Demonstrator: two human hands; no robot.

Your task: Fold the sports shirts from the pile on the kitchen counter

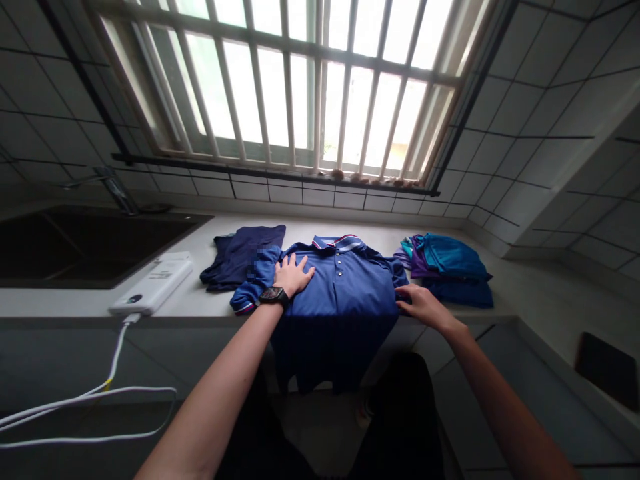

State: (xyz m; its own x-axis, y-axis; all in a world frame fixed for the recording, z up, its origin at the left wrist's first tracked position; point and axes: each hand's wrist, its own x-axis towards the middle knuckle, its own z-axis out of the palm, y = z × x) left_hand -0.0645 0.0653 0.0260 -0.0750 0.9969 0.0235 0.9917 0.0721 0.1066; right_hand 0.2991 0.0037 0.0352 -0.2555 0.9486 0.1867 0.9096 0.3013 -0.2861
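A blue polo shirt [345, 287] lies front up on the counter, its collar toward the window and its lower part hanging over the front edge. White and red stripes trim the collar and the cuff. My left hand [294, 275], with a black watch on the wrist, rests flat on the shirt's chest near the left sleeve, fingers spread. At the other sleeve, my right hand [417, 305] pinches the fabric's edge between thumb and fingers. The inside of that pinch is partly hidden.
Dark folded clothes [245, 257] lie left of the shirt; a pile of teal, purple and blue clothes [445, 260] lies right. A white power bank [155, 283] with a cable sits beside the dark sink [100, 223]. A dark flat object [607, 367] lies far right.
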